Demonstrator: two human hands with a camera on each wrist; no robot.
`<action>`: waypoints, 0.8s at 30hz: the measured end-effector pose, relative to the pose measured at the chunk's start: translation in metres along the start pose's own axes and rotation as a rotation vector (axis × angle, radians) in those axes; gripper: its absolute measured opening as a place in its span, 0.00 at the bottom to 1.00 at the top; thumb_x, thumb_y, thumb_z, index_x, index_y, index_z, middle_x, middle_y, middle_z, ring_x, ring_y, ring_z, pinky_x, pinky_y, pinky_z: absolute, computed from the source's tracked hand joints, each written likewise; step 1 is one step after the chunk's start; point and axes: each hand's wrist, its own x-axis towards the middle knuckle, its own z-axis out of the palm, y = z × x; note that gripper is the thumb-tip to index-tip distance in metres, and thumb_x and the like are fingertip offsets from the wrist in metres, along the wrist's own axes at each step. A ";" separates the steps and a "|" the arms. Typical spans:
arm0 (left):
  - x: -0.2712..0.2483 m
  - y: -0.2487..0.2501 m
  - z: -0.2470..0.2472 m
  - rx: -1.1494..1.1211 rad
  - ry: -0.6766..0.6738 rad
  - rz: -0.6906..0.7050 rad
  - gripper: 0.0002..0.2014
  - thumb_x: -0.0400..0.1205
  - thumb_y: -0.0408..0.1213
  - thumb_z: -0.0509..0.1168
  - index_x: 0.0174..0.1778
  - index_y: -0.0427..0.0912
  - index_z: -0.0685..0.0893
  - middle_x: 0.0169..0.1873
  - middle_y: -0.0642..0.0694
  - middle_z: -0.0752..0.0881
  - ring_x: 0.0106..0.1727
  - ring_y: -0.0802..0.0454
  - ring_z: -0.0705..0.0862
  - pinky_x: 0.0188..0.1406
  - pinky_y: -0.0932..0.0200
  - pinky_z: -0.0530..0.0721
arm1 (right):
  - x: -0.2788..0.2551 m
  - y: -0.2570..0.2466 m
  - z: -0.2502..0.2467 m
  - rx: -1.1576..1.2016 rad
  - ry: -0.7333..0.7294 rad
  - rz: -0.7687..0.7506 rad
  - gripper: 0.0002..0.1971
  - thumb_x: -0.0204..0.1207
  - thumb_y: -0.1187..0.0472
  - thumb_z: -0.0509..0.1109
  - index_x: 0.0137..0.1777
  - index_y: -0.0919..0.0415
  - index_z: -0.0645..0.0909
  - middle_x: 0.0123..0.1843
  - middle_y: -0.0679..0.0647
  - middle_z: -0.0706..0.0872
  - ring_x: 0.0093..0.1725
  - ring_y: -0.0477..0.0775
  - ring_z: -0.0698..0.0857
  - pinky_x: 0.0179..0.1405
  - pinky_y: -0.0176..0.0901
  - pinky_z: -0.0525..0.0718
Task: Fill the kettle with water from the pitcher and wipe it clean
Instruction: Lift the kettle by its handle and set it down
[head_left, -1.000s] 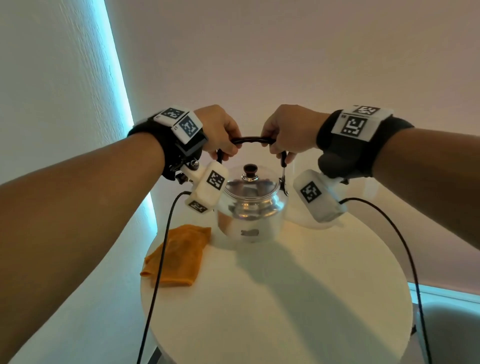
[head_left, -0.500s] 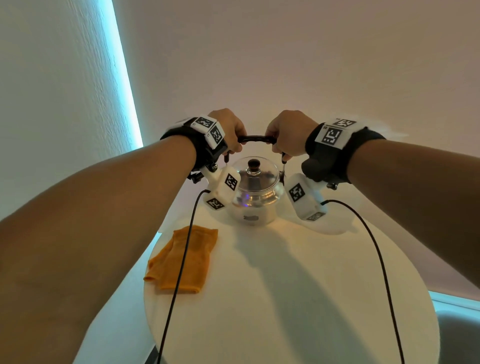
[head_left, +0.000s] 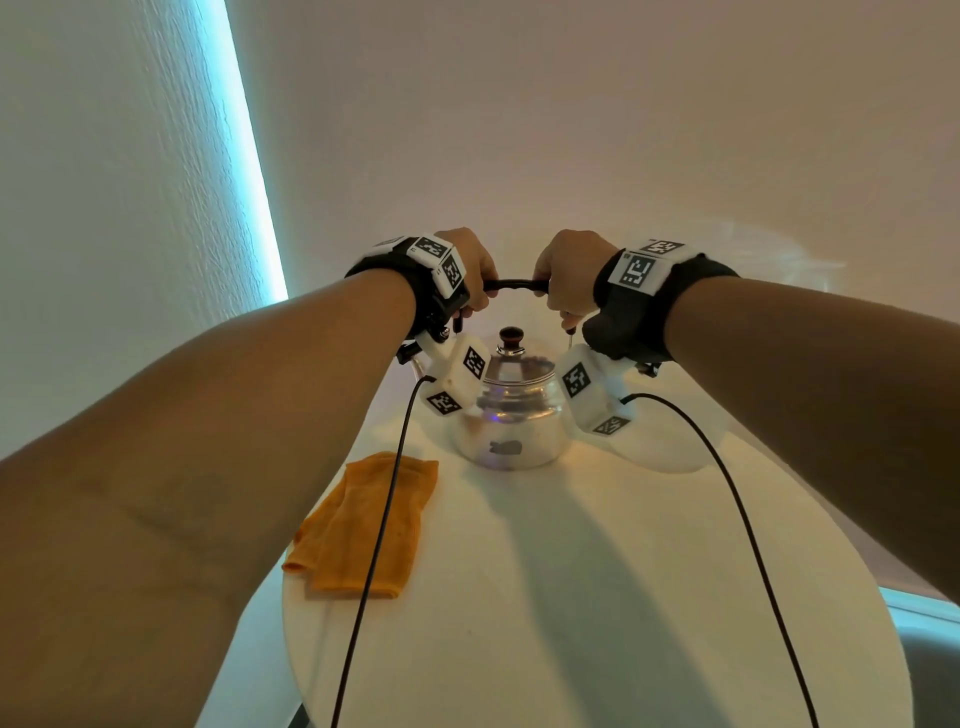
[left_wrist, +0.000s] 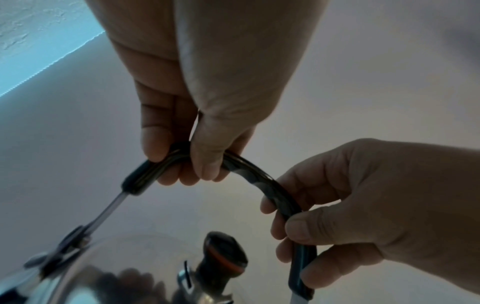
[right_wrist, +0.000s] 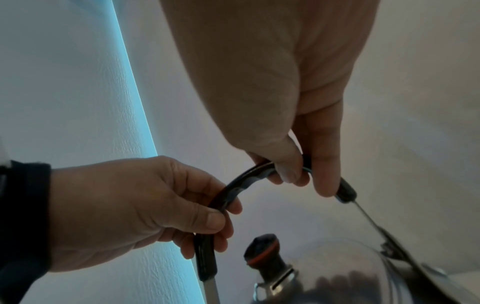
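A shiny steel kettle (head_left: 511, 421) with a glass lid and dark knob (head_left: 511, 335) is at the far side of the round white table (head_left: 597, 597), its base at or just above the top. My left hand (head_left: 470, 270) grips the left end of its black arched handle (head_left: 517, 285). My right hand (head_left: 563, 275) grips the right end. In the left wrist view my left hand (left_wrist: 187, 164) curls round the handle (left_wrist: 249, 170). In the right wrist view my right hand (right_wrist: 293, 170) wraps it, and the left hand (right_wrist: 155, 205) holds the other end. No pitcher is plainly visible.
A folded orange cloth (head_left: 363, 525) lies on the table's left side, near its edge. Black cables (head_left: 384, 499) hang from both wrist cameras over the tabletop. Walls stand close behind and to the left, and a grey surface (head_left: 930, 665) shows at lower right.
Both hands and the kettle now sit farther from me, toward the table's far side. The grip on the handle is unchanged.
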 end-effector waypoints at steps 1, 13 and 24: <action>0.001 0.000 0.001 0.005 -0.006 0.000 0.11 0.76 0.29 0.72 0.54 0.42 0.90 0.37 0.42 0.91 0.42 0.46 0.92 0.45 0.53 0.91 | 0.001 0.000 0.001 -0.017 -0.009 -0.004 0.15 0.79 0.64 0.66 0.63 0.69 0.83 0.61 0.65 0.87 0.59 0.66 0.86 0.63 0.56 0.83; 0.005 -0.002 0.006 0.037 0.010 0.006 0.13 0.77 0.27 0.70 0.57 0.39 0.89 0.39 0.40 0.90 0.44 0.44 0.92 0.50 0.47 0.90 | 0.010 0.001 0.010 -0.046 -0.015 0.015 0.17 0.82 0.64 0.63 0.66 0.71 0.81 0.65 0.67 0.84 0.62 0.68 0.84 0.66 0.56 0.81; -0.001 0.001 0.006 0.182 0.021 0.057 0.18 0.80 0.32 0.68 0.68 0.40 0.83 0.55 0.39 0.89 0.44 0.45 0.85 0.54 0.52 0.86 | 0.003 0.002 0.008 0.037 0.019 0.014 0.17 0.80 0.69 0.63 0.68 0.71 0.79 0.66 0.66 0.83 0.61 0.67 0.84 0.64 0.55 0.82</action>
